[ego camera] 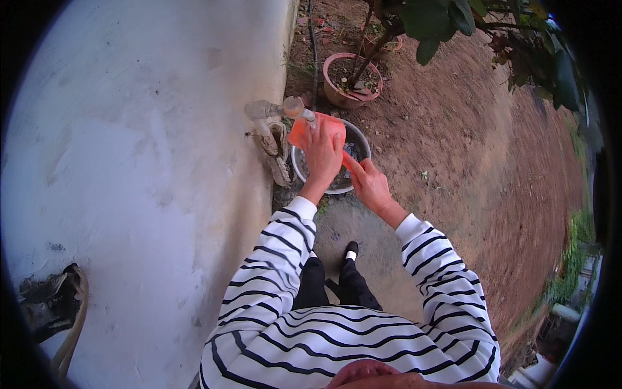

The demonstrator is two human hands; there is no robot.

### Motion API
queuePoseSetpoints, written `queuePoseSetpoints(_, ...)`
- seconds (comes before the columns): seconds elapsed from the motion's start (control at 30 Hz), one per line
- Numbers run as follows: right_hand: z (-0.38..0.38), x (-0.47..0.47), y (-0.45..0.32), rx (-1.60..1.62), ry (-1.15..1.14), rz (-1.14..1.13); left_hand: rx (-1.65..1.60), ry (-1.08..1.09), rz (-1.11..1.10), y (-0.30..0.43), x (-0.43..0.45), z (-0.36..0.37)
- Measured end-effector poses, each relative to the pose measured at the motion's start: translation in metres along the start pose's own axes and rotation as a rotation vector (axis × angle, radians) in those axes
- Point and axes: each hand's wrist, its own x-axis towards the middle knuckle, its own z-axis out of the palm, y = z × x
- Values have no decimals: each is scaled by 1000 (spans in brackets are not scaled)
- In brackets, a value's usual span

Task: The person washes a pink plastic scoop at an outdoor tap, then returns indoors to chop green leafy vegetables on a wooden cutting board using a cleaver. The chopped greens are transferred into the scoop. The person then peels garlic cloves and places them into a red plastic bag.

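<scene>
My right hand (373, 187) is closed around the handle of an orange plastic scoop (335, 124). The scoop's wide pan sits beneath the spout of a wall tap (293, 106). My left hand (322, 154) lies on the pan, palm down, with its thumb apart from the fingers and no clear grip. Below both hands, a round metal basin (363, 138) rests on the ground, its inside partly hidden by my left hand and the scoop. Whether water runs from the spout cannot be made out.
A whitewashed wall (146, 146) rises along my left. Worn, pale shoes or cloth (278, 150) hang below the tap, close to the basin. Beyond it stands a potted plant (335, 87) beside a dark hose (313, 44). Leafy branches (437, 24) overhang bare soil at right.
</scene>
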Motion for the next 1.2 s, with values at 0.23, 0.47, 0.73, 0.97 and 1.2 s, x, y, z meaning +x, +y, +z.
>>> queuePoseSetpoints(0.23,-20,-21,0,101,69,-171,-980,-798,-379,-126,49,18)
queuePoseSetpoints(0.47,-31,-43,5,203,79,-155,-1413,-1140,-993,-121,52,10)
queuePoseSetpoints(0.73,-16,-41,10,777,13,224,-2146,-1021,-951,-129,19,14)
queuePoseSetpoints(0.97,32,-5,-1,1624,30,733,-1879,-164,-1031,-66,-20,52)
queuePoseSetpoints(1.2,80,17,-1,2376,64,994,-794,-191,-435,-1,-41,38)
